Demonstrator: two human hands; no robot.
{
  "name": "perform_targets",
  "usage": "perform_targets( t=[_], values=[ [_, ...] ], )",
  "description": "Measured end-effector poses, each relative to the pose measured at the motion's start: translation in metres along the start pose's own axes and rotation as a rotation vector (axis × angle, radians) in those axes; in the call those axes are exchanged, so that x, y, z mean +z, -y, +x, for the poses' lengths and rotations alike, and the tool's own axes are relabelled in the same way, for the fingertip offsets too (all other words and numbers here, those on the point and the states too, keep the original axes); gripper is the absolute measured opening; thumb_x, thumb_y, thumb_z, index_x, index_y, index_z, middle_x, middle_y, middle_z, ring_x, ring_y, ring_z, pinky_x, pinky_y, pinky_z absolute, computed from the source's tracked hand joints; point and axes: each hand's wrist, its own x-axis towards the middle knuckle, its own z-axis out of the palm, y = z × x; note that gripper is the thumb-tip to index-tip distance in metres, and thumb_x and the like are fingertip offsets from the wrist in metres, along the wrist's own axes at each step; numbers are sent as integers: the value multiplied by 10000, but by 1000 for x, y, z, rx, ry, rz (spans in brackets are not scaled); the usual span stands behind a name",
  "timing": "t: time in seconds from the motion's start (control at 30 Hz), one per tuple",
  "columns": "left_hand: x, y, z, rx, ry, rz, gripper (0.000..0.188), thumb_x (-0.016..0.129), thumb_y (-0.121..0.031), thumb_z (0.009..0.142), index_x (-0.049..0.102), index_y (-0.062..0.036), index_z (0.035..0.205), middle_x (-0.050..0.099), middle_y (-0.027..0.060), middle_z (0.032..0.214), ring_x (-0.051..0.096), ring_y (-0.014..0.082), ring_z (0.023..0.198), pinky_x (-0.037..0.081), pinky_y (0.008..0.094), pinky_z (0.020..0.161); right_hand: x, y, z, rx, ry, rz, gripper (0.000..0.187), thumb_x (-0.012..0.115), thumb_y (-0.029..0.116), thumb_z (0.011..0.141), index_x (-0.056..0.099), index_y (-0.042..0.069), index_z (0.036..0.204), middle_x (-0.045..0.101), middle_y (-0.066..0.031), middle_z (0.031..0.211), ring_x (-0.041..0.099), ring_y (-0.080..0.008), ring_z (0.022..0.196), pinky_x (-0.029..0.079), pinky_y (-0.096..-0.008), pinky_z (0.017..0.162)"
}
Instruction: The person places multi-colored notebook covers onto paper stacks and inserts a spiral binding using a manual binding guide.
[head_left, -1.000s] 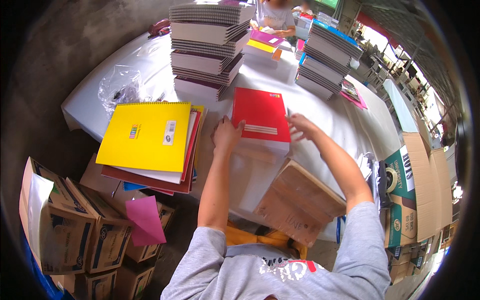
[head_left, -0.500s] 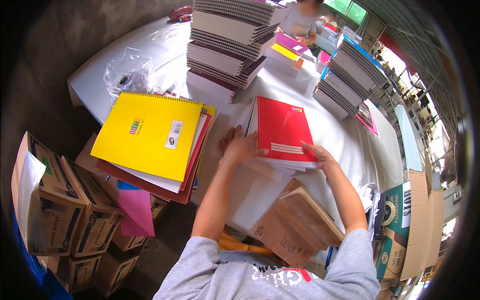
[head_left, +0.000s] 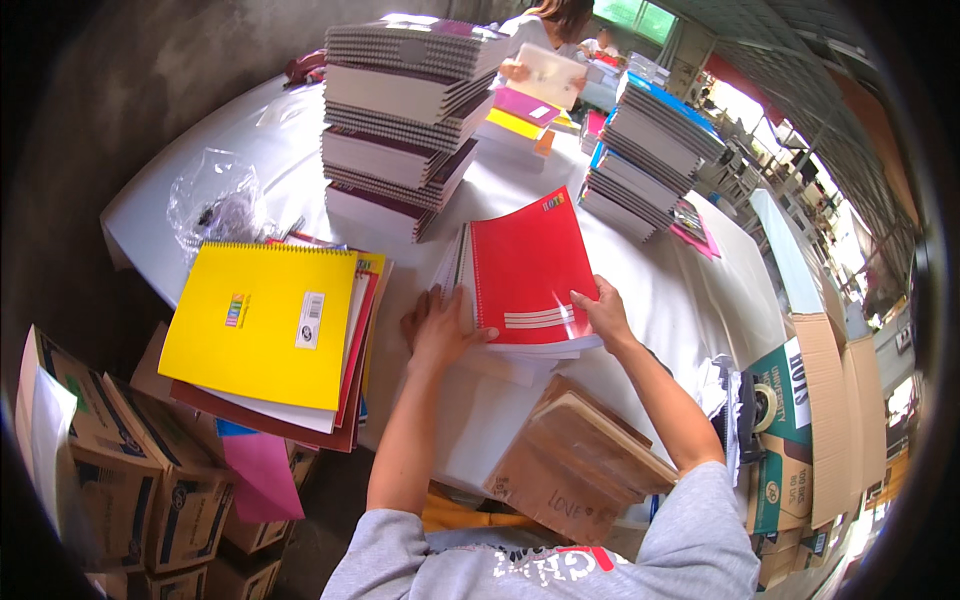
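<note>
A red-covered spiral notebook (head_left: 530, 265) lies in front of me on the white-covered table (head_left: 690, 290), its far corner curling up a little. My left hand (head_left: 443, 328) grips its lower left side, thumb over the bottom edge and fingers against the loose white sheets there. On the opposite side, my right hand (head_left: 603, 312) pinches the lower right edge, thumb on the cover. Underneath the red cover, more white pages or notebooks show. To the left, a yellow spiral notebook (head_left: 265, 330) tops a pile with red and brown covers.
Tall stacks of spiral notebooks stand at far left (head_left: 385, 160) and far right (head_left: 635, 165). Brown cardboard (head_left: 585, 465) lies at the near edge. A clear plastic bag (head_left: 215, 195) is behind the yellow notebook. Cartons (head_left: 190, 490) fill the lower left. Across the table sits a person (head_left: 525, 40).
The view has shifted, moving the table's things within the picture. The red notebook's far edge now curls up more. The person opposite now holds up a pale sheet or book.
</note>
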Motion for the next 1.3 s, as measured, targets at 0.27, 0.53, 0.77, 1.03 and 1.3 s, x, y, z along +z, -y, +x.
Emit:
perform_targets(
  t=[0.27,0.53,0.77,1.03,1.3],
  values=[
    [0,11,2,-18,49,-339,1017,641,-691,629,345,-58,1367,302,273,1395,218,403,1335,213,569,1027,-32,50,-17,89,-2,419,304,543,-82,819,451,-3,1098,595,-115,973,616,-155,798,526,-263,715],
    [-98,-112,-49,82,-64,-1751,907,633,-468,819,128,-7,1416,376,146,1367,370,228,1265,313,350,1019,-66,144,-122,-345,-425,675,315,574,17,855,439,8,1139,579,-108,1092,552,-172,1003,424,-321,896],
    [-108,-148,-113,-9,-56,-1980,371,631,-34,831,493,-21,1175,581,82,1124,571,188,1027,453,341,899,-20,119,-239,-315,-689,599,578,583,23,855,281,66,1346,496,-86,1207,491,-149,1104,370,-335,979],
    [-114,-95,-125,286,-15,-1483,259,740,-13,730,574,20,926,647,89,893,613,164,800,489,290,756,-104,46,-329,-225,-522,638,567,714,-17,734,461,56,1236,670,-110,893,646,-196,807,505,-309,761],
    [-62,-90,-141,241,228,-1577,288,774,37,622,547,-24,789,645,125,794,609,141,679,499,249,594,-37,25,-331,-85,-395,513,450,583,-39,822,324,45,1180,483,-80,982,526,-133,932,435,-258,822]
  ],
)
